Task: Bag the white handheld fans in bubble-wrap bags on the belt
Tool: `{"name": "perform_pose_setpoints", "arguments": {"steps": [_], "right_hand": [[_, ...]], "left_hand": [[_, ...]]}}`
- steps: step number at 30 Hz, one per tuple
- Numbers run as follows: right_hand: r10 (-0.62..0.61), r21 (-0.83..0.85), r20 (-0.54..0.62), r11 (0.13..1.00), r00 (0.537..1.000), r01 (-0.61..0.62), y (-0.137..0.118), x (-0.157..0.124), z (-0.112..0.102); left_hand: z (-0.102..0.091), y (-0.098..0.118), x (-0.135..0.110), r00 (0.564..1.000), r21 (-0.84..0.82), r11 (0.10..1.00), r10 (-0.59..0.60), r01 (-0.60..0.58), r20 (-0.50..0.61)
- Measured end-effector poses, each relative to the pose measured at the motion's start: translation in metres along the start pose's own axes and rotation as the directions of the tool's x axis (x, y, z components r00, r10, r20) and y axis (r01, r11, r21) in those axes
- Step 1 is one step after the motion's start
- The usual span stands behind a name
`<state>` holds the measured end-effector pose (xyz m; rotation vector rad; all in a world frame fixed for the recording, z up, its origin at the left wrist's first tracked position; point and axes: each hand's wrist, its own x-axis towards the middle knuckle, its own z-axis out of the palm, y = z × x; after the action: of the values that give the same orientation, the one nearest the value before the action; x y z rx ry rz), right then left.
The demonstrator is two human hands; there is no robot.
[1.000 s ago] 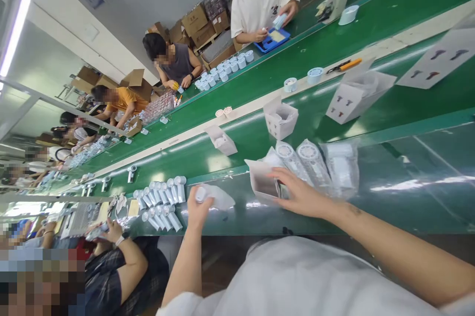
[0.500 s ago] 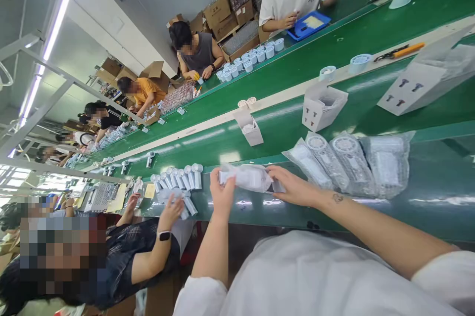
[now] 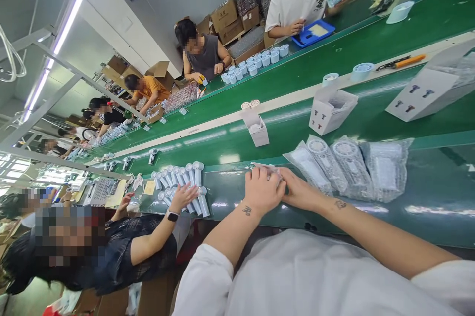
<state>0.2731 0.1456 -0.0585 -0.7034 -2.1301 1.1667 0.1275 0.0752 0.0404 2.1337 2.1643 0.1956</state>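
Observation:
My left hand (image 3: pixel 262 190) and my right hand (image 3: pixel 301 190) meet over a small white box (image 3: pixel 266 167) at the near edge of the green bench (image 3: pixel 426 197). Both hands are closed round it and hide most of it; only its upper edge shows. Just right of my hands lie several clear bags with white fan parts (image 3: pixel 351 163).
A neighbour's hand (image 3: pixel 183 196) rests on rows of white handles (image 3: pixel 180 177) to my left. On the green belt stand open white boxes (image 3: pixel 331 109) (image 3: pixel 256 128) and a larger box (image 3: pixel 430 86). Other people work across the belt with blue-white parts (image 3: pixel 256 63).
My left hand brought a bagged white part over to the box and both hands have closed together over it. The neighbour's hand reached onto the handles. The view swung left.

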Motion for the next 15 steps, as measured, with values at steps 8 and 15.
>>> {"name": "perform_pose_setpoints", "arguments": {"steps": [8,15], "right_hand": [[0.091,0.024,0.071,0.995,0.993,-0.093,0.015,-0.007,-0.009],[0.145,0.043,0.091,0.988,0.985,-0.149,-0.011,-0.002,-0.017]], "left_hand": [[0.017,-0.032,-0.028,0.998,0.023,1.0,0.01,-0.012,0.067],[0.037,-0.028,-0.004,0.926,-0.048,0.992,-0.091,0.117,0.367]]}}
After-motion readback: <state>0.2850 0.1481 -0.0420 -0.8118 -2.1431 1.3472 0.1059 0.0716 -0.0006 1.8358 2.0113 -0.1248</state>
